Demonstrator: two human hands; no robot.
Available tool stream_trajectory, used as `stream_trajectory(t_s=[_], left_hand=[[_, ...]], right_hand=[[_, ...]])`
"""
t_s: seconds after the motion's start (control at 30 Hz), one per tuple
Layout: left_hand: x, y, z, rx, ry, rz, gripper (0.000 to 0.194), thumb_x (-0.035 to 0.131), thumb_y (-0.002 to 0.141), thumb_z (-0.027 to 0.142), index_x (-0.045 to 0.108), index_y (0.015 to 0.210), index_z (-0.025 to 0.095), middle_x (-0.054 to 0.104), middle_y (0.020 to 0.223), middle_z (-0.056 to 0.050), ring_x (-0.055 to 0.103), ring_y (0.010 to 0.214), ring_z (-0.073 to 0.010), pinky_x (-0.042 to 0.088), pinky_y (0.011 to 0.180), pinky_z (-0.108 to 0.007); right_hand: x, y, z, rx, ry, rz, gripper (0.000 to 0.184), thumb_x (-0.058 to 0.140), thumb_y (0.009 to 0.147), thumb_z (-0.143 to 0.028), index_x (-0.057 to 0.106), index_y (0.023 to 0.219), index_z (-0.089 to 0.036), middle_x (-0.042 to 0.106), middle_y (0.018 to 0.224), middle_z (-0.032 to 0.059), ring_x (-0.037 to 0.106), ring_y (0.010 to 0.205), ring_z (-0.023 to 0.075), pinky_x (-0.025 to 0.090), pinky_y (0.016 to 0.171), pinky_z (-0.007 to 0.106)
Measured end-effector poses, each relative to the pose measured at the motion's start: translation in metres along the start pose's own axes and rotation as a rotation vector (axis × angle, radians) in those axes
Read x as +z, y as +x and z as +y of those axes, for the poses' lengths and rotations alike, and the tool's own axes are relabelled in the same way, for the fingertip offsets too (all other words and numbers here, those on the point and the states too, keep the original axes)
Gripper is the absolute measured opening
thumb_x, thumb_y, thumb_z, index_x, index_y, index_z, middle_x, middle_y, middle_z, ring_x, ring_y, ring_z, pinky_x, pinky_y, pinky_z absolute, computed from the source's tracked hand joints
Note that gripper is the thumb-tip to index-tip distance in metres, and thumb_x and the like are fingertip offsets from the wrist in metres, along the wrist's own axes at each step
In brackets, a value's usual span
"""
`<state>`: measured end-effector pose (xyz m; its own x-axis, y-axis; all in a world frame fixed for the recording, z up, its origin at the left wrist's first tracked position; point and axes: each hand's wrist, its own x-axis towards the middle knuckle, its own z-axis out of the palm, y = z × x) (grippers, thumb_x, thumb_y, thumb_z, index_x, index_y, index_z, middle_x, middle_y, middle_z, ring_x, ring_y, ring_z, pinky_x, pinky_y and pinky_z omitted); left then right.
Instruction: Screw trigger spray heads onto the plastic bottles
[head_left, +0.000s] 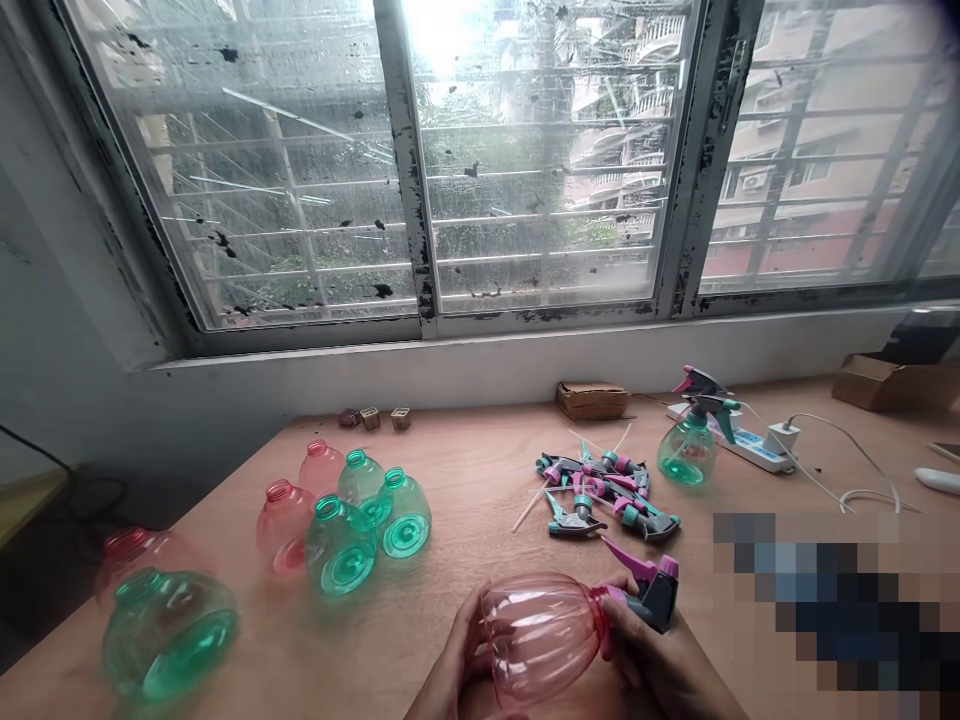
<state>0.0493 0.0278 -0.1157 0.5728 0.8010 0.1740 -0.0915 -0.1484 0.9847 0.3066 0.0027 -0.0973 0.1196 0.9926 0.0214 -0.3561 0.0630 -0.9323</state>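
Note:
I hold a clear pink spray bottle (540,630) on its side near the table's front edge. My left hand (454,665) is wrapped round its base. My right hand (649,655) grips its neck, where a grey and pink trigger sprayer head (651,590) sits. A pile of loose trigger heads (600,492) lies just beyond the bottle. To the left lies a cluster of open green and pink bottles (349,525).
A large green bottle (169,630) and a pink one (139,555) lie at the front left. A finished green spray bottle (690,440) stands by a white power strip (754,445) with cables. Cardboard boxes (592,400) sit against the window wall. A blurred patch covers the lower right.

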Motion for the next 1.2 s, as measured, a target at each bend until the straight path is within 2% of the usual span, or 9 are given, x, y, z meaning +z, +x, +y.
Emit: stream_trajectory(t_s=[0.17, 0.33, 0.5, 0.63, 0.83, 0.97, 1.07, 1.13, 1.2], left_hand=[[0.000, 0.002, 0.006, -0.166, -0.032, 0.017, 0.120, 0.083, 0.071, 0.058, 0.004, 0.158, 0.033, 0.041, 0.152, -0.013, 0.044, 0.138, -0.0370, 0.033, 0.116, -0.048], [0.002, 0.000, 0.008, -0.155, -0.031, 0.036, 0.123, 0.080, 0.071, 0.062, 0.000, 0.159, 0.030, 0.042, 0.151, -0.015, 0.043, 0.139, -0.0358, 0.034, 0.116, -0.046], [0.005, -0.003, 0.013, -0.136, -0.017, 0.017, 0.125, 0.079, 0.072, 0.064, -0.001, 0.159, 0.022, 0.050, 0.142, -0.019, 0.046, 0.135, -0.0368, 0.029, 0.117, -0.047], [0.004, 0.000, 0.009, -0.143, -0.037, 0.041, 0.120, 0.080, 0.072, 0.060, 0.003, 0.159, 0.030, 0.038, 0.154, -0.015, 0.046, 0.135, -0.0347, 0.035, 0.114, -0.044], [0.000, 0.001, 0.003, -0.082, 0.015, 0.045, 0.105, 0.069, 0.082, 0.062, 0.003, 0.158, 0.034, 0.037, 0.155, -0.010, 0.050, 0.130, -0.0302, 0.032, 0.115, -0.041], [0.004, -0.001, 0.009, -0.119, 0.012, 0.066, 0.115, 0.074, 0.079, 0.061, -0.002, 0.158, 0.030, 0.051, 0.140, -0.013, 0.048, 0.132, -0.0314, 0.033, 0.113, -0.041], [0.008, -0.002, 0.011, -0.122, -0.068, 0.076, 0.121, 0.080, 0.074, 0.058, -0.001, 0.159, 0.024, 0.040, 0.153, -0.015, 0.043, 0.138, -0.0335, 0.033, 0.114, -0.040], [0.010, -0.002, 0.009, -0.092, -0.144, 0.080, 0.118, 0.079, 0.075, 0.057, 0.002, 0.159, 0.023, 0.027, 0.162, -0.015, 0.040, 0.141, -0.0345, 0.033, 0.115, -0.041], [0.010, -0.001, 0.007, -0.049, -0.183, 0.075, 0.113, 0.078, 0.077, 0.055, 0.006, 0.159, 0.024, 0.024, 0.163, -0.013, 0.036, 0.144, -0.0350, 0.032, 0.116, -0.042]], right_hand=[[0.000, -0.001, 0.000, -0.017, -0.006, 0.019, 0.045, 0.079, 0.076, -0.057, 0.057, 0.084, -0.019, 0.064, 0.053, -0.0013, 0.042, 0.039, 0.0068, 0.025, 0.040, 0.018], [-0.002, 0.000, 0.002, 0.016, -0.023, 0.000, 0.046, 0.078, 0.077, -0.058, 0.056, 0.086, -0.019, 0.064, 0.053, -0.0014, 0.042, 0.039, 0.0070, 0.026, 0.041, 0.019], [-0.001, -0.001, 0.000, 0.002, -0.013, -0.029, 0.046, 0.079, 0.077, -0.057, 0.057, 0.087, -0.018, 0.063, 0.054, -0.0015, 0.043, 0.041, 0.0078, 0.025, 0.043, 0.019], [-0.001, -0.002, -0.001, -0.004, -0.027, -0.046, 0.044, 0.078, 0.078, -0.056, 0.057, 0.085, -0.017, 0.063, 0.057, -0.0011, 0.043, 0.042, 0.0077, 0.026, 0.043, 0.020], [-0.004, -0.002, 0.002, 0.019, -0.050, -0.091, 0.044, 0.078, 0.079, -0.056, 0.058, 0.094, -0.019, 0.067, 0.058, -0.0013, 0.047, 0.042, 0.0085, 0.029, 0.044, 0.020], [-0.005, -0.002, 0.001, 0.041, -0.034, -0.095, 0.046, 0.079, 0.077, -0.056, 0.057, 0.094, -0.019, 0.065, 0.058, -0.0023, 0.047, 0.044, 0.0092, 0.030, 0.045, 0.021], [-0.004, -0.003, 0.001, 0.037, -0.032, -0.103, 0.046, 0.080, 0.077, -0.054, 0.058, 0.094, -0.019, 0.065, 0.060, -0.0017, 0.049, 0.047, 0.0108, 0.031, 0.047, 0.023], [-0.004, -0.003, 0.000, 0.028, -0.031, -0.121, 0.045, 0.081, 0.077, -0.053, 0.060, 0.095, -0.018, 0.066, 0.061, -0.0006, 0.050, 0.050, 0.0118, 0.032, 0.049, 0.024], [-0.004, -0.004, 0.000, 0.032, -0.038, -0.138, 0.045, 0.083, 0.075, -0.051, 0.062, 0.095, -0.017, 0.066, 0.062, -0.0001, 0.050, 0.052, 0.0124, 0.033, 0.050, 0.025]])
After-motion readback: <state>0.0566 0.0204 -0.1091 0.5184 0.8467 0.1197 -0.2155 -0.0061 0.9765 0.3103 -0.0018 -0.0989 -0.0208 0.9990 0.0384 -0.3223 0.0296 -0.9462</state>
